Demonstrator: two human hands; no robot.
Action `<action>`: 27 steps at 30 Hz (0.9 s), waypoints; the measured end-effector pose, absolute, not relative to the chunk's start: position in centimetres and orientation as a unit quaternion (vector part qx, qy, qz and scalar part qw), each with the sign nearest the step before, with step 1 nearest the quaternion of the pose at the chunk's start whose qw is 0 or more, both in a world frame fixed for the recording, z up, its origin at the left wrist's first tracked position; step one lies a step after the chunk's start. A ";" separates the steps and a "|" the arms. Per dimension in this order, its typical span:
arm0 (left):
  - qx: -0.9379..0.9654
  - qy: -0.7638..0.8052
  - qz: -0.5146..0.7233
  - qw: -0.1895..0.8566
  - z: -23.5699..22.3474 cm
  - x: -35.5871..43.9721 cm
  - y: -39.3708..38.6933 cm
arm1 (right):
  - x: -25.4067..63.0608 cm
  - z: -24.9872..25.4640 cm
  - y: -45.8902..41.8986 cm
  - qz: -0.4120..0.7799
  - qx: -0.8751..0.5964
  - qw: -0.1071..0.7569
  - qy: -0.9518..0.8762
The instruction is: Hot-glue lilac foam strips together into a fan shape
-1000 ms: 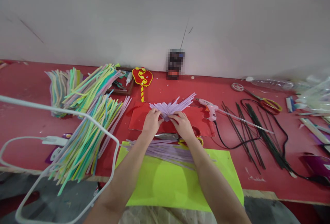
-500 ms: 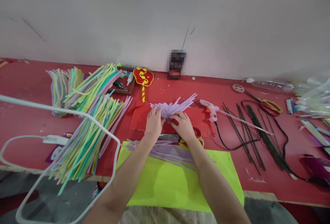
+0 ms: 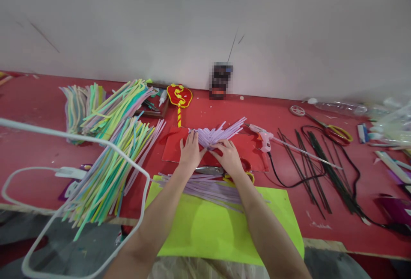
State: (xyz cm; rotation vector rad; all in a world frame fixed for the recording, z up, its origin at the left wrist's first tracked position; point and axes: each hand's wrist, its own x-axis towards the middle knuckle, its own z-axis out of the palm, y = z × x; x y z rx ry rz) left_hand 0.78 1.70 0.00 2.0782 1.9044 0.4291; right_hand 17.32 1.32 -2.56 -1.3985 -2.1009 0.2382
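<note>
A fan of lilac strips (image 3: 218,134) lies on a red sheet (image 3: 253,152) on the red table. My left hand (image 3: 190,155) lies flat on the fan's left side, fingers stretched out. My right hand (image 3: 229,156) presses on the fan's lower middle with curled fingers. A loose bundle of lilac strips (image 3: 205,187) lies under my forearms, partly on a lime green sheet (image 3: 218,230). Scissors (image 3: 212,170) lie just behind my wrists, partly hidden.
A heap of pastel strips (image 3: 109,159) fills the left. A hot glue gun (image 3: 263,135) and its black cord (image 3: 289,180) lie to the right, beside dark thin sticks (image 3: 317,167) and red-handled scissors (image 3: 334,131). A white cable (image 3: 80,142) loops at front left. A red-and-yellow ornament (image 3: 179,97) sits behind.
My left hand's fingers have spread and flattened on the fan. The view has shifted slightly; my right hand has stayed in place.
</note>
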 end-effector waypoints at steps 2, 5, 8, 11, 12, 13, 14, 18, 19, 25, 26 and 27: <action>0.721 0.662 0.150 0.143 0.1 0.7 1.8 | 17.4 -2.5 1.3 0.089 -0.529 0.296 -0.790; 0.722 0.661 0.143 0.148 -0.1 0.8 1.8 | 17.5 -2.4 1.4 0.091 -0.524 0.295 -0.794; 0.724 0.660 0.132 0.149 -0.3 1.1 1.7 | 17.5 -2.3 1.4 0.096 -0.512 0.303 -0.798; 0.733 0.653 0.137 0.130 -0.4 1.4 1.4 | 17.4 -2.2 1.2 0.104 -0.505 0.310 -0.799; 0.737 0.650 0.139 0.123 -0.4 1.4 1.4 | 17.4 -2.2 1.2 0.107 -0.504 0.316 -0.797; 0.739 0.649 0.140 0.117 -0.3 1.5 1.3 | 17.5 -2.1 1.1 0.109 -0.506 0.327 -0.791; 0.739 0.649 0.140 0.113 -0.3 1.5 1.3 | 17.8 -1.9 1.1 0.109 -0.510 0.341 -0.782; 0.735 0.653 0.134 0.122 -0.2 1.6 1.4 | 20.8 -0.9 1.3 0.059 -0.562 0.431 -0.704; 0.736 0.651 0.132 0.126 -0.2 1.6 1.4 | 22.0 -0.6 1.4 0.033 -0.587 0.447 -0.674; 0.767 0.613 0.130 0.136 -0.8 1.7 1.7 | 29.4 -0.9 1.5 -0.122 -0.757 0.466 -0.440; 0.771 0.609 0.132 0.135 -0.9 1.7 1.7 | 30.0 -1.3 1.5 -0.124 -0.774 0.456 -0.421; 0.773 0.606 0.134 0.134 -1.1 1.7 1.7 | 30.4 -1.7 1.5 -0.120 -0.789 0.446 -0.406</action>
